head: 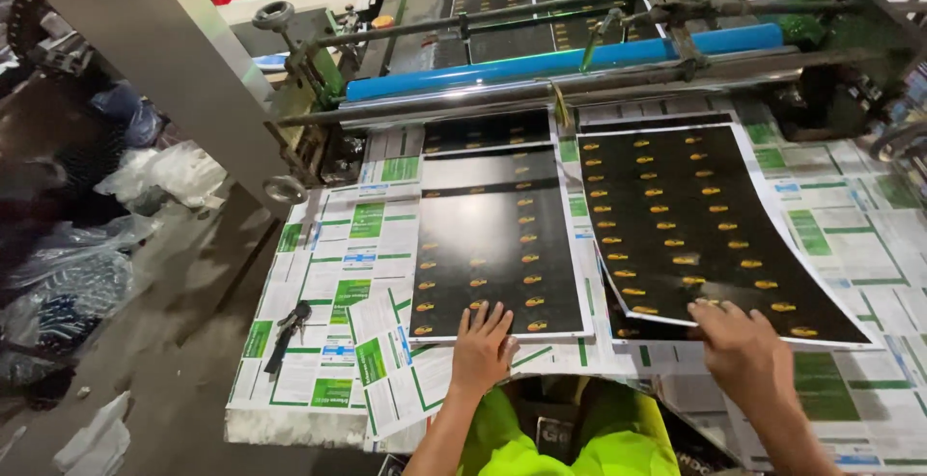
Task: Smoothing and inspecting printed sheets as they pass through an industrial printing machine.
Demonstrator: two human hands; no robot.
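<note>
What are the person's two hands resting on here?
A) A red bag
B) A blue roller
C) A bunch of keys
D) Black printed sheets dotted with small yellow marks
D: the left hand lies flat on the near edge of one black printed sheet, and the right hand presses the near edge of the other black sheet.

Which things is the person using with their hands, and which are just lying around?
In use:
left hand, flat on the left black sheet
right hand, on the near edge of the right black sheet
blue roller behind the sheets

Lying about:
bunch of keys on the green-and-white paper table cover
plastic bags on the floor
</note>
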